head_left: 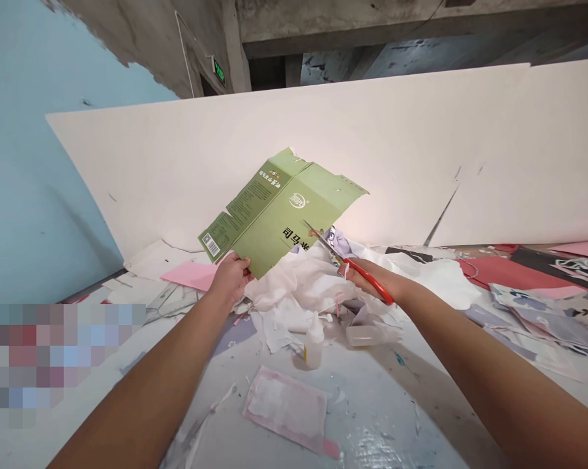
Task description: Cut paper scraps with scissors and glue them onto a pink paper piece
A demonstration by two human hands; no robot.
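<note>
Left hand (231, 279) is clenched on a flattened sage-green printed paperboard carton (294, 208), pinching its lower edge between thumb and fingers. The carton is up in the air, tilted, above the scrap pile and clear of the surface. Handling estimate: light and fairly stiff across the panels, but likely to flex along the creases. The torn flaps along the top edge look weak, so the flat panels near the edge are the best place to hold it.

Right hand (372, 270) is wrapped around a pair of red plastic-handled scissors (378, 290). The thin steel blades (323, 240) reach the carton's lower edge. Can't tell whether the card sits between them.

Below the hands is a soft, crumpled heap of white tissue-like paper (294, 286). In front of it stand a small white plastic glue bottle (314, 345) and a clear plastic bottle lying on its side (372, 335). Nearer the person lies a flat white pad with a pink border (284, 407). A smooth pink paper sheet (186, 275) lies left of the heap, and glossy red sheets (499, 273) lie to the right. A large white board (274, 143) leans behind everything.
</note>
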